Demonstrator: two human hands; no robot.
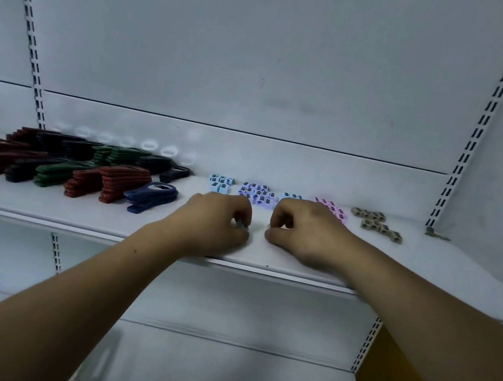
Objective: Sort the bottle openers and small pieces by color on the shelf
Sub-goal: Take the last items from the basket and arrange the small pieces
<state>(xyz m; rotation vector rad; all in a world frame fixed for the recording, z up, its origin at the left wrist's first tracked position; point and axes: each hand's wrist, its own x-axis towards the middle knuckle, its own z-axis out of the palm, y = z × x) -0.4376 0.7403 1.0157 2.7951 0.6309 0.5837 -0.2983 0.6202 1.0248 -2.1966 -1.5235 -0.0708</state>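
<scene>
on the front of the white shelf [75,212] both hands rest side by side, fingers curled down. the left hand [217,218] pinches a small pale piece [240,225] at its fingertips. the right hand [302,228] is curled too, but i cannot tell whether it holds anything. stacked red, navy and green bottle openers [82,170] lie to the left. behind the hands sit light blue pieces [220,183], purple pieces [257,195], pink pieces [333,208] and tan pieces [376,223].

White back panel [266,44], slotted uprights [487,106]
</scene>
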